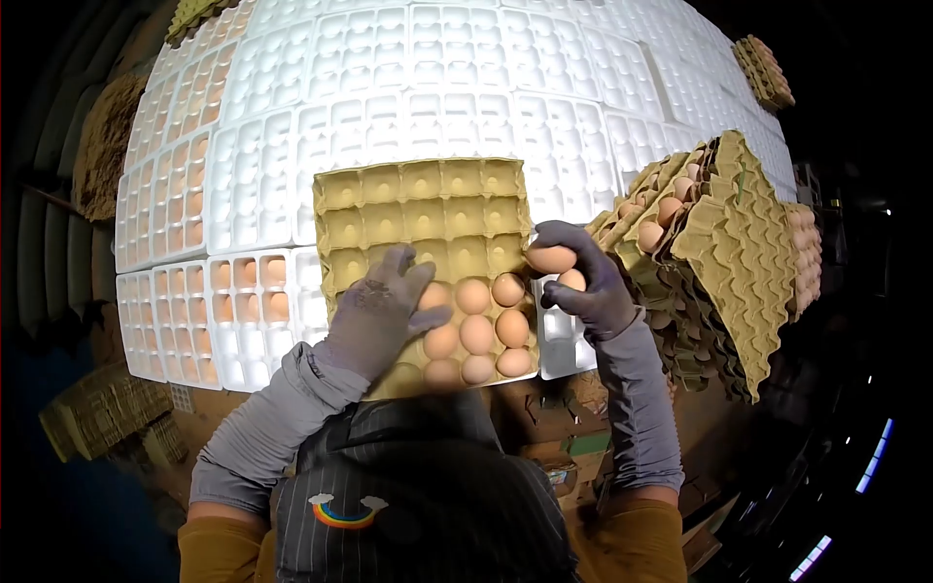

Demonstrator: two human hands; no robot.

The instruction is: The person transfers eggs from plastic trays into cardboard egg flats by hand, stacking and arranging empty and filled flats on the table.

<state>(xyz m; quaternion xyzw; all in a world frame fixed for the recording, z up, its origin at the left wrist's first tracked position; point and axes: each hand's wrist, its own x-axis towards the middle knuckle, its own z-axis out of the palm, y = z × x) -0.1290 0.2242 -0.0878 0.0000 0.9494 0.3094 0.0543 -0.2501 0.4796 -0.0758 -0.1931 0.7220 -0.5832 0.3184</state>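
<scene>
A yellow-brown pulp egg tray (pixel 420 222) lies in front of me, its far rows holding no eggs. Several brown eggs (pixel 476 335) sit in its near right cells. My left hand (pixel 377 309), in a grey glove, rests over the tray's left part with fingers apart. Between its thumb and forefinger shows an egg (pixel 436 295); whether they touch it I cannot tell. At the tray's right edge, my gloved right hand (pixel 588 277) is closed around two eggs, the upper egg (pixel 551 258) pinched at the fingertips and the other one lower in the grip.
White plastic egg trays (pixel 457 58) cover the surface beyond. Along the left, white trays (pixel 250 291) hold eggs. To the right stand stacked pulp trays (pixel 729 262), tilted, with some eggs (pixel 669 211) among them. Bundled cartons (pixel 112 408) lie low at the left.
</scene>
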